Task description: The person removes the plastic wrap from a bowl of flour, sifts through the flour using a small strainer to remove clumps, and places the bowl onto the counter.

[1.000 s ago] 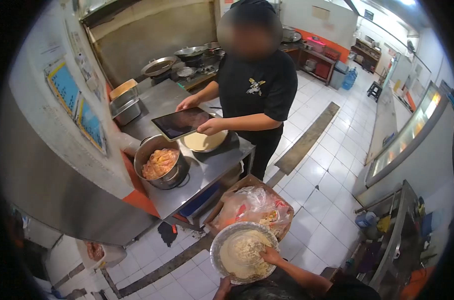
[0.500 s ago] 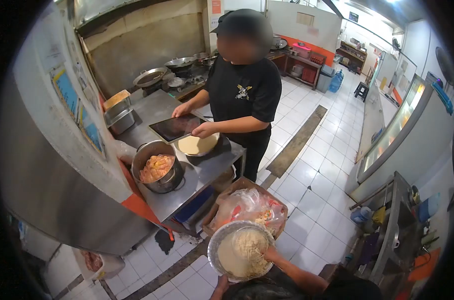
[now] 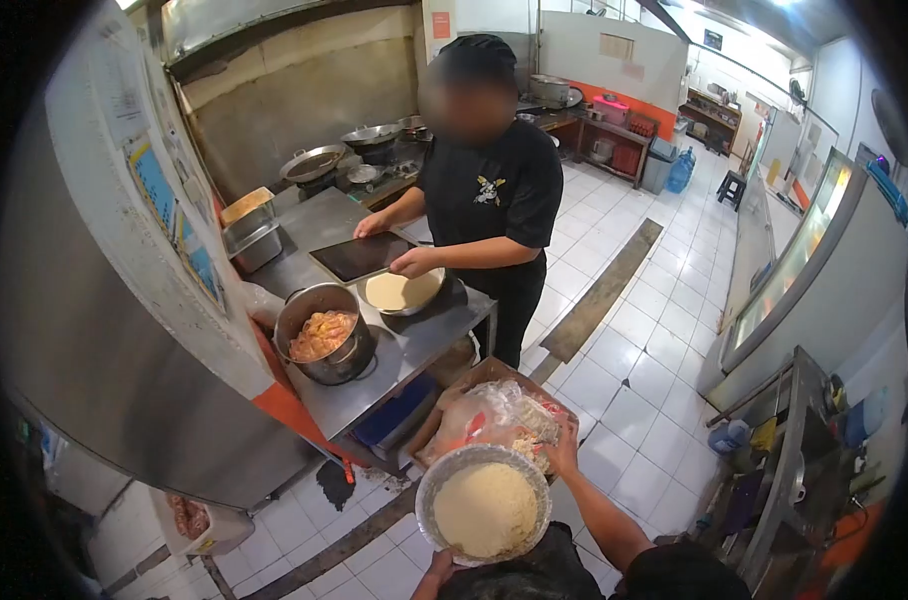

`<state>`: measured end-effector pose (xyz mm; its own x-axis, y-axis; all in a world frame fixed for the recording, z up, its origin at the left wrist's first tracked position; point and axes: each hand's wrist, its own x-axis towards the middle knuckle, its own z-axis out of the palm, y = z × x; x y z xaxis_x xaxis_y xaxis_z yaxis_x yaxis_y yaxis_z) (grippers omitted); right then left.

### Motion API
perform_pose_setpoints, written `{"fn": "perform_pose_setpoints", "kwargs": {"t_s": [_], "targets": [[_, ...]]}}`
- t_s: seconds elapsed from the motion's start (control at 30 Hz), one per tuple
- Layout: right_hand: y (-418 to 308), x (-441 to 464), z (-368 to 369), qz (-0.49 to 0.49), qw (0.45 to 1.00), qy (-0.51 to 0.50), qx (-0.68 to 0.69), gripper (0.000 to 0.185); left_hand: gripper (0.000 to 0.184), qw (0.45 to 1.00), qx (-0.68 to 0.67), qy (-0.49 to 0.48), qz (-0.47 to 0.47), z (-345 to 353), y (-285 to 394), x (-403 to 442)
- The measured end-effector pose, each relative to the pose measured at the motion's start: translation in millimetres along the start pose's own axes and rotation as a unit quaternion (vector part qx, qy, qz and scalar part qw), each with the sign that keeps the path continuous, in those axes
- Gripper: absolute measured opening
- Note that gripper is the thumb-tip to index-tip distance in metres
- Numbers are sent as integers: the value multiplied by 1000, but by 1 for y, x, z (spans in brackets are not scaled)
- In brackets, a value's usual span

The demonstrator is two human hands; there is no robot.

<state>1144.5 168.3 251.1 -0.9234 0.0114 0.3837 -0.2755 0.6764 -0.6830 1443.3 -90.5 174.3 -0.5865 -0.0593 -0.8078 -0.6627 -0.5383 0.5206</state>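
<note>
Left hand (image 3: pixel 441 567) has the near edge of the bowl, thumb hooked over the rim as far as I can make out from this end; right hand (image 3: pixel 564 446) is over the bag, and I honestly can't tell whether the fingers are pinching anything or just resting there. Biggest stuff first: steel table (image 3: pixel 414 350) ahead, with a person (image 3: pixel 489 190) in black beside it. Next is the open box (image 3: pixel 474 376) on the floor, with a clear plastic bag (image 3: pixel 479 425) bunched up inside. On the table I've got a pot (image 3: pixel 350 362) of raw-looking meat pieces, then a basin (image 3: pixel 407 311) of pale batter just beside it. Now the metal bowl (image 3: pixel 427 527), right up near the box: already loaded with pale floury mix (image 3: pixel 486 505), heaped higher on one side, so I'd call that much done. Smallest, some crumbs (image 3: pixel 530 448) on the bag, outside the bowl. My read is partway: bowl well filled, mix not levelled, crumbs left loose, and the meat's sitting separately in its pot.
</note>
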Motion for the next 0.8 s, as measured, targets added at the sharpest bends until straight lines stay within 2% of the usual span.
{"fn": "perform_pose_setpoints", "kwargs": {"t_s": [0.07, 0.17, 0.37, 0.47, 0.57, 0.67, 0.8], "targets": [[4, -5, 3, 26, 998, -49, 4, 66, 55, 1000, -9, -19, 16, -1, 0, 0], [-4, -4, -4, -50, 998, -28, -1, 69, 56, 999, -26, -30, 5, -5, 0, 0], [-8, -5, -1, -5, 997, -60, 42, 60, 59, 999, -43, -23, 6, 0, 5, -9], [-13, -1, -2, -70, 996, -48, -16, 61, 54, 998, -62, -12, 20, 4, 7, -11], [-18, -2, -5, -26, 995, -79, 52, 63, 55, 996, -60, -46, 38, -8, -7, 7], [-21, 0, -7, -59, 995, -79, -19, 64, 53, 997, -50, -48, 26, -13, -11, 14], [-26, 0, -6, -53, 995, -77, -22, 66, 51, 999, -28, -32, 15, -8, -5, 9]]}}
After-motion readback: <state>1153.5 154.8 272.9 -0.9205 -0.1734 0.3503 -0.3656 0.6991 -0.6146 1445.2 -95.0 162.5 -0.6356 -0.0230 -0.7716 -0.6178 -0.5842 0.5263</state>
